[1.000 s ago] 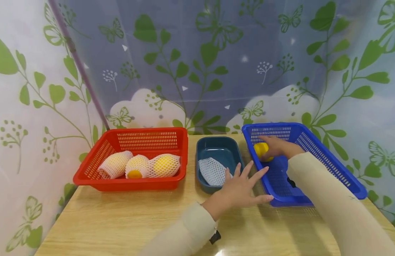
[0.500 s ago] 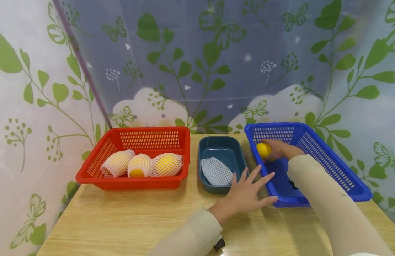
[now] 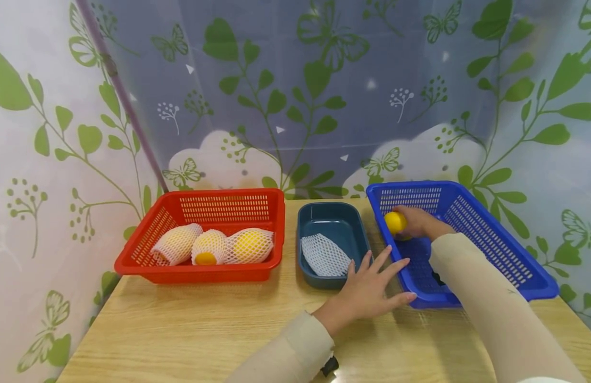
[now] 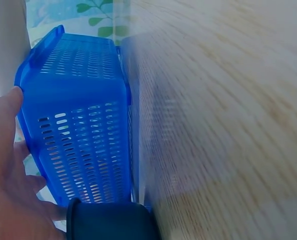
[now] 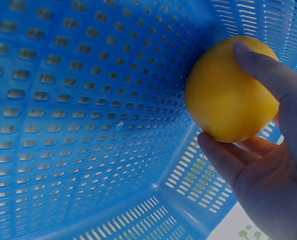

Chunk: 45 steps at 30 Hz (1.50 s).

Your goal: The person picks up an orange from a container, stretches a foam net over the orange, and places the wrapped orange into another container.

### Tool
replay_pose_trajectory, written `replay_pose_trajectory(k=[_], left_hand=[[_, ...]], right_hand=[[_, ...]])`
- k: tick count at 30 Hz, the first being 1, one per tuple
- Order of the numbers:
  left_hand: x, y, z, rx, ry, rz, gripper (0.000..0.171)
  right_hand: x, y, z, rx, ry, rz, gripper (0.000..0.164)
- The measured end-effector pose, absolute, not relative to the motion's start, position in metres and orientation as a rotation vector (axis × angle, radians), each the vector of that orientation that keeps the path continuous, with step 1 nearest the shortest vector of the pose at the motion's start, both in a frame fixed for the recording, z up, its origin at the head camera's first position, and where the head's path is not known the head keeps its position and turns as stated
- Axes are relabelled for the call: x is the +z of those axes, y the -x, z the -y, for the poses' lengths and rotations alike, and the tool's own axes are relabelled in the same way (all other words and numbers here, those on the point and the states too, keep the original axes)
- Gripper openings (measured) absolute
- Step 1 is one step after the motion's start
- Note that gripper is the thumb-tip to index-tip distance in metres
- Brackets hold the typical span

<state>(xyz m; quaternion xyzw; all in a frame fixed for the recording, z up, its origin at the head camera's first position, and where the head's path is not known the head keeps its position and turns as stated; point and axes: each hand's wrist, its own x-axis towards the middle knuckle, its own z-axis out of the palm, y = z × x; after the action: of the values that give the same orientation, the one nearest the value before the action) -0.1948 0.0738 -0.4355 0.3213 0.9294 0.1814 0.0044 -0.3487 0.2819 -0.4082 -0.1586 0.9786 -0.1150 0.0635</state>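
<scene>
In the blue basket, my right hand grips a smooth yellow fruit near the left wall. In the right wrist view, thumb and fingers curl around the fruit's sides. My left hand spreads its fingers between the blue basket and a dark teal dish. One fingertip meets the basket's rim in the left wrist view, and other fingertips lie by the dish's edge. A white foam net sleeve lies flattened in the dish. The fruit's far side is hidden from the head view.
A red basket stands at the left, bearing several yellow fruits in white foam nets. All the containers stand on a wooden table. Behind them hangs a leaf-patterned curtain.
My right hand, gripping the fruit, has shifted slightly, and the fruit now shows a rounder side. The left hand has kept its spread pose near the rim. The head view has shifted a little.
</scene>
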Motion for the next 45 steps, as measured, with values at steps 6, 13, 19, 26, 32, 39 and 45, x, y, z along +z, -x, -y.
replay_pose_trajectory(k=[6,13,19,26,32,39,45], left_hand=[[-0.435,0.194,-0.076,0.578,-1.003,-2.9,0.068],[-0.435,0.195,-0.076,0.589,-0.98,-2.897,0.068],[-0.435,0.197,-0.075,0.607,-0.976,-2.884,0.067],[-0.434,0.196,-0.076,0.619,-0.962,-2.88,0.067],[-0.432,0.196,-0.075,0.621,-0.947,-2.873,0.068],[-0.431,0.196,-0.076,0.602,-0.958,-2.88,0.068],[-0.429,0.195,-0.077,0.56,-0.947,-2.914,0.068]], right_hand=[[-0.41,0.348,-0.284,-0.366,0.484,-2.967,0.069],[-0.404,0.343,-0.286,-0.384,0.544,-2.966,0.063],[-0.388,0.334,-0.285,-0.373,0.642,-3.0,0.064],[-0.372,0.321,-0.288,-0.395,0.705,-3.028,0.066],[-0.367,0.31,-0.289,-0.456,0.738,-3.028,0.067],[-0.35,0.294,-0.287,-0.462,0.75,-3.048,0.072],[-0.342,0.286,-0.287,-0.487,0.784,-3.052,0.071]])
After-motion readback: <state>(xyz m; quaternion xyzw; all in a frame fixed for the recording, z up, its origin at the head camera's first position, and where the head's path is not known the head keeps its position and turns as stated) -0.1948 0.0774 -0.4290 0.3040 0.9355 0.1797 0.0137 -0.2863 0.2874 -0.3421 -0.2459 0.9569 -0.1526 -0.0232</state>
